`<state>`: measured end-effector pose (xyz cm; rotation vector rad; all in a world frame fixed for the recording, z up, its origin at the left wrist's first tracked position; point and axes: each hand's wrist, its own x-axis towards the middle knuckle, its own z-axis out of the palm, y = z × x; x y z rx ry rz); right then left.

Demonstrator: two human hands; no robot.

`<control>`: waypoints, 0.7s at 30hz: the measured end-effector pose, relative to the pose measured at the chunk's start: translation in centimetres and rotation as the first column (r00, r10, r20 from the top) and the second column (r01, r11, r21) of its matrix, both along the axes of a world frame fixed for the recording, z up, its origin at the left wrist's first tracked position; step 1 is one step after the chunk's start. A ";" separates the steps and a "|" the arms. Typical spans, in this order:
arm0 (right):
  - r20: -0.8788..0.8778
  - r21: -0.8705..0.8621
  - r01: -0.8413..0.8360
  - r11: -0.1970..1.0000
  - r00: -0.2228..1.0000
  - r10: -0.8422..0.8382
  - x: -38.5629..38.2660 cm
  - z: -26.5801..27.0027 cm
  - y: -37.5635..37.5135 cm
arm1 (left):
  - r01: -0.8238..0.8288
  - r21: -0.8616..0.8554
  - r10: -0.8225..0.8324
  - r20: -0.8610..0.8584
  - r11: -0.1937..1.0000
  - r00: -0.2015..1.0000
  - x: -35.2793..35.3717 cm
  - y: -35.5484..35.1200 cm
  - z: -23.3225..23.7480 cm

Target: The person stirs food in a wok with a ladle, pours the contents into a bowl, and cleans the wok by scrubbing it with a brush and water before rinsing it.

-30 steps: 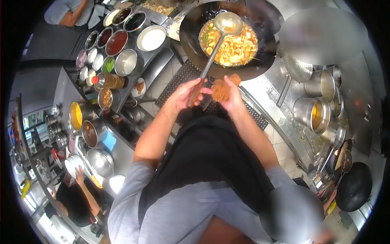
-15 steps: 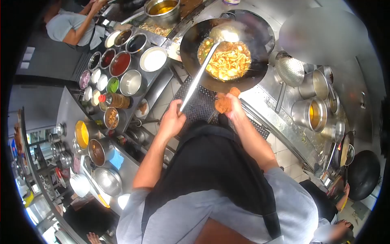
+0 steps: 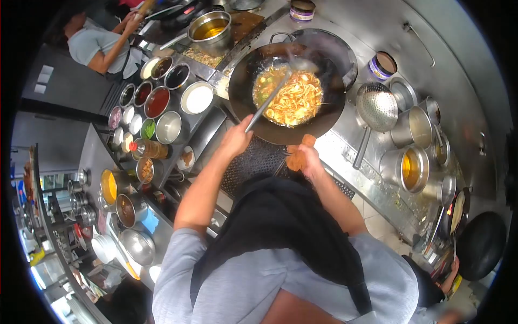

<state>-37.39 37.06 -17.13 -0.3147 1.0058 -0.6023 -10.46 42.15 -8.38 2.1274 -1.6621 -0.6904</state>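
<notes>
— Step in hand?
— Stirring noodles [image 3: 298, 98] in wok [image 3: 243, 92], upper centre. Gripping ladle [image 3: 268, 101] with left hand [image 3: 236, 139]; clutching orange cloth [image 3: 297, 157] with right hand [image 3: 312, 160], probably at wok handle.
— Next?
— Firm cloth grip, scooping under noodles.

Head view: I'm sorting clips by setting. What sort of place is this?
Most likely a restaurant kitchen: the left hand holds a long ladle in a big wok of noodles on a steel range, rows of sauce bowls stand alongside, and another person works nearby.
</notes>
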 end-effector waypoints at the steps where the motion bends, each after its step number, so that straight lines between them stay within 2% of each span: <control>1: -0.005 -0.042 -0.019 0.999 1.000 0.019 -0.7 -0.4 -0.5 | 0.010 0.072 -0.015 0.058 0.997 0.998 -0.1 0.9 1.1; 3: 0.000 -0.078 -0.052 0.996 0.999 0.053 -2.2 -0.3 -1.6 | -0.010 0.259 -0.035 0.167 0.966 0.985 -0.1 2.5 4.4; 5: -0.084 -0.090 -0.097 0.991 0.992 0.089 -3.8 1.4 -2.7 | -0.027 0.314 -0.075 0.309 0.949 0.948 0.0 4.2 7.8; 7: -0.090 -0.076 -0.132 0.988 0.988 0.125 -5.5 1.3 -4.1 | -0.035 0.278 -0.086 0.410 0.960 0.908 -0.1 6.0 10.9; 10: -0.085 -0.044 -0.237 0.970 0.969 0.233 -7.4 3.2 -5.8 | -0.136 0.210 0.058 0.343 0.968 0.938 -2.4 9.6 13.9; 12: -0.071 -0.082 -0.311 0.947 0.949 0.306 -8.5 3.8 -6.6 | -0.235 0.062 0.217 0.211 0.970 0.953 -5.0 11.4 14.0; 13: -0.107 -0.094 -0.331 0.939 0.941 0.321 -8.6 4.5 -6.9 | -0.315 0.102 0.293 0.190 0.943 0.937 -5.9 12.0 13.6; 17: -0.074 -0.104 -0.475 0.874 0.880 0.470 -9.7 4.9 -8.2 | -0.513 0.115 0.494 0.158 0.851 0.855 -9.5 11.6 12.5; 21: -0.040 -0.120 -0.557 0.822 0.830 0.557 -9.8 6.8 -7.9 | -0.587 0.067 0.547 0.291 0.807 0.785 -9.9 13.7 9.9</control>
